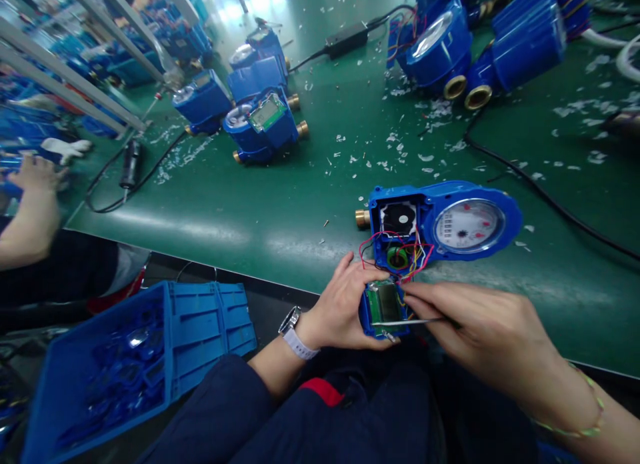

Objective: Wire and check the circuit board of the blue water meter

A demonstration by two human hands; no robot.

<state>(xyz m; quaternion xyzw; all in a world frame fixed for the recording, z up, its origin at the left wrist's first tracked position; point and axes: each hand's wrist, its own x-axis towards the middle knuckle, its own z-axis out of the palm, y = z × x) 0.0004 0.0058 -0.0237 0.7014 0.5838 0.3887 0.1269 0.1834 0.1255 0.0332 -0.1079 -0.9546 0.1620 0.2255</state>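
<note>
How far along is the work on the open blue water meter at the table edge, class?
Done: the water meter lies open, its coloured wires exposed. In hand: the left hand holds the display module while the right hand puts a thin metal tool to it. Left: the module is still outside the meter, so closing remains.

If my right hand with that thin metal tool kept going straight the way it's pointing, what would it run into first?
The right hand points its thin metal tool leftward across the small display module. Going straight on, it would probably meet the left hand first, whose fingers grip that module, though depth is hard to judge.
</note>
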